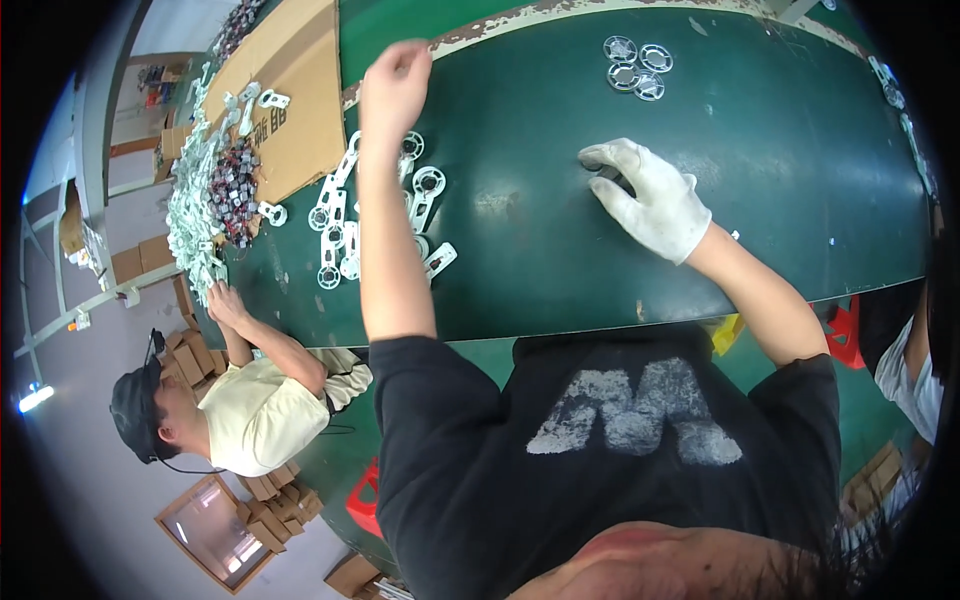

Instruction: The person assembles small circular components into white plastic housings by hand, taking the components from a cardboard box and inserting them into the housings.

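Observation:
My bare left hand (396, 88) is raised over the far edge of the green table, its fingers curled together. Whether anything is in them is hidden. Below it, beside my forearm, lies a loose group of white arm-shaped parts (428, 182) with round ring ends. My right hand (648, 198), in a white glove with darkened fingertips, hovers over or rests on the tabletop (520, 250); I cannot tell which. Its thumb and fingers are apart, with nothing visible between them. Beyond that glove, several round silvery spoked discs (624, 77) lie clustered near the far side.
A flattened cardboard sheet (300, 90) covers the table's far left. Beside it are a heap of white parts (195, 190) and a pile of small dark-red and metallic pieces (233, 190). A person in a cream shirt (265, 420) works there. More parts (888, 85) lie at the far right edge.

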`<state>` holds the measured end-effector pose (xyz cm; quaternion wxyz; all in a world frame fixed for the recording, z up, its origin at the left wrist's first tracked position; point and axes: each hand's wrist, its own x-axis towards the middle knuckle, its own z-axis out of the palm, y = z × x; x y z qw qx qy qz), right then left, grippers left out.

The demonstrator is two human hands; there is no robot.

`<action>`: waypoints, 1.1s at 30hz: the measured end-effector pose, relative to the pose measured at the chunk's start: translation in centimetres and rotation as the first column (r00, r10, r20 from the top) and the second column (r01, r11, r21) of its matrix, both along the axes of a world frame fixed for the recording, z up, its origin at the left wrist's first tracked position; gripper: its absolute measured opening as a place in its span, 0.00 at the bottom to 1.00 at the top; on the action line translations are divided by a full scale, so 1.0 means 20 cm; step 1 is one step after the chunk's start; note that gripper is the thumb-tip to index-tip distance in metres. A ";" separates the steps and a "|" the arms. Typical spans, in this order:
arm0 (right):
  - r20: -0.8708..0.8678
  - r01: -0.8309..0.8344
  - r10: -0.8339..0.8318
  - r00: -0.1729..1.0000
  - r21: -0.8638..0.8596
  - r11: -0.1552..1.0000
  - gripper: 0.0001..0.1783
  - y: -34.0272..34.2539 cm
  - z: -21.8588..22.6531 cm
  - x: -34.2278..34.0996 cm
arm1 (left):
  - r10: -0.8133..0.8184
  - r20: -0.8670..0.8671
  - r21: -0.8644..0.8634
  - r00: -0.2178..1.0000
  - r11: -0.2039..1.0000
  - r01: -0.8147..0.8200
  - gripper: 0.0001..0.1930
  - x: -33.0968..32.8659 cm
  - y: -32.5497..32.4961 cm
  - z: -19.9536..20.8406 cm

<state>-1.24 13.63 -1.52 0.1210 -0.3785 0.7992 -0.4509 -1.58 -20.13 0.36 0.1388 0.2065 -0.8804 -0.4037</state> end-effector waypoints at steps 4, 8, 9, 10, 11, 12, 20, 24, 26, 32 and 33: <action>0.022 -0.052 0.051 0.998 0.061 0.997 0.15 0.00 0.04 0.00 | 0.245 0.530 -0.565 0.812 0.816 0.123 0.26 0.39 0.00 0.07; 0.000 -0.081 0.081 0.997 0.055 0.995 0.16 -0.01 0.04 0.00 | 0.205 0.459 -0.602 0.864 0.787 0.133 0.20 0.51 -0.01 0.08; 0.018 -0.097 0.096 0.995 0.060 0.993 0.16 -0.02 0.04 0.00 | 0.209 0.349 -0.617 0.914 0.785 0.057 0.19 0.50 -0.01 0.08; 0.035 -0.117 0.115 0.993 0.063 0.991 0.16 -0.02 0.04 0.00 | 0.184 0.189 -0.555 0.965 0.831 -0.050 0.16 0.50 0.00 0.08; 0.084 -0.128 0.124 0.989 0.045 0.991 0.21 -0.02 0.03 -0.01 | 0.187 0.122 -0.402 0.975 0.907 -0.124 0.14 0.45 0.08 0.12; 0.023 -0.097 0.097 0.995 -0.013 0.995 0.25 -0.01 0.01 -0.01 | 0.137 0.065 -0.198 0.988 0.973 -0.122 0.14 0.39 0.18 0.15; 0.077 0.353 -0.364 0.928 0.133 0.926 0.24 0.00 0.05 -0.14 | -0.242 -0.255 0.305 0.936 0.899 0.315 0.17 0.00 0.87 -0.01; 0.050 0.552 -0.553 0.831 0.048 0.833 0.23 0.06 0.04 -0.32 | -0.098 -0.139 -0.252 0.985 0.966 0.061 0.19 -0.16 0.90 -0.14; 0.066 0.584 -0.584 0.809 0.033 0.811 0.25 0.11 0.03 -0.39 | -0.138 -0.109 -0.389 0.984 0.917 0.086 0.22 -0.17 0.93 -0.19; 0.078 0.537 -0.541 0.838 0.065 0.841 0.26 0.13 0.04 -0.38 | -0.361 -0.244 -0.211 0.900 0.926 0.314 0.22 -0.11 0.87 -0.16; 0.076 0.501 -0.505 0.860 0.063 0.863 0.27 0.13 0.04 -0.37 | -0.405 -0.287 -0.216 0.868 0.910 0.354 0.24 -0.08 0.87 -0.13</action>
